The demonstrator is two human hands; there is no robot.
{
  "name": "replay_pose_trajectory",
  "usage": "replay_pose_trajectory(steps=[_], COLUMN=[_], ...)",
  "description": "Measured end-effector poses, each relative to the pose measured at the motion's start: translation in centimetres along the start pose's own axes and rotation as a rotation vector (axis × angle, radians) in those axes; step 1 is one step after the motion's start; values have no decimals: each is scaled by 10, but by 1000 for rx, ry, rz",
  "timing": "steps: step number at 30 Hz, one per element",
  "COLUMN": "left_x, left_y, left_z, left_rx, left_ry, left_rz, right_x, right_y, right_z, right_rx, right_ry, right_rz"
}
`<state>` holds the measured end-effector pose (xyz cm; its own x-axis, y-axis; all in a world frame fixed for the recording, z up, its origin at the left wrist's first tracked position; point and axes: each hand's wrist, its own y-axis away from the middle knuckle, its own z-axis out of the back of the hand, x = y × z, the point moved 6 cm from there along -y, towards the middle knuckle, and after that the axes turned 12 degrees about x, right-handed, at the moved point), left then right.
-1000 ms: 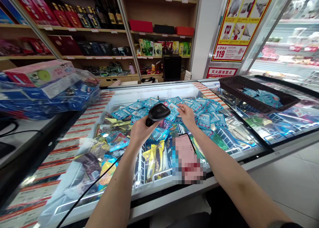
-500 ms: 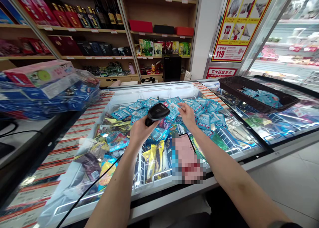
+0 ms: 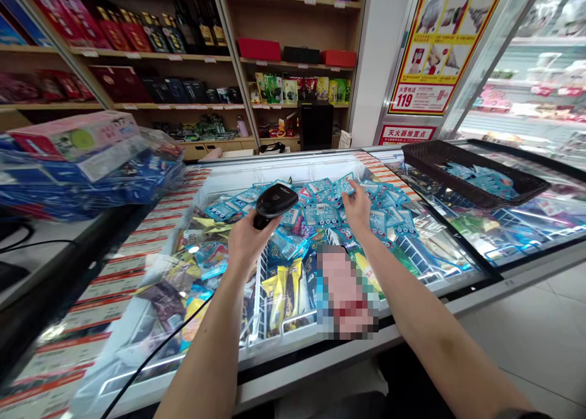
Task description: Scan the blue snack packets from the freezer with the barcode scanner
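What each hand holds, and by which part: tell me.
Left hand: the black scanner, by its handle. Right hand: a flat blue packet, seemingly by its right edge.

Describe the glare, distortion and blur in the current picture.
Head view: glare spots mark the glass top, and the scanner looks dark against the brightness; same view: pixel blocks hide most of the phone; head view, edges: the shelving slants and the lit display looks soft.

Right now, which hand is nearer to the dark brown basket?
The right hand. It is at the blue packets, left of the dark brown basket; the left hand, holding the barcode scanner, is farther left.
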<state>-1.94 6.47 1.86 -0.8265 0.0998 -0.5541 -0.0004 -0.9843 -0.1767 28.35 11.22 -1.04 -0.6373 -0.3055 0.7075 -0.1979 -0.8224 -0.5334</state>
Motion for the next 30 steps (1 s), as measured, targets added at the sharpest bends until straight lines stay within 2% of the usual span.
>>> replay_pose_trajectory(steps=[3,6,12,18,24,30], left_x=[7,12,13,12,13,15], left_y=[-1,-1,2,3,4,3], left_z=[5,10,14,16,19,18], left_rx=[-47,-83,-98,-96,-101,-92], left_ry=[-12,-7,-27,-42,-53,-35], left_rz=[26,48,78,68,104,92], right_x=[4,5,14,24,29,52], right_y=[1,3,8,14,18,27], right_z=[2,1,0,-21,-25,-52], right_rx=[4,43,90,310,310,521], right_ry=[102,244,497,496,503,366], right_rz=[50,35,50,208,237,352])
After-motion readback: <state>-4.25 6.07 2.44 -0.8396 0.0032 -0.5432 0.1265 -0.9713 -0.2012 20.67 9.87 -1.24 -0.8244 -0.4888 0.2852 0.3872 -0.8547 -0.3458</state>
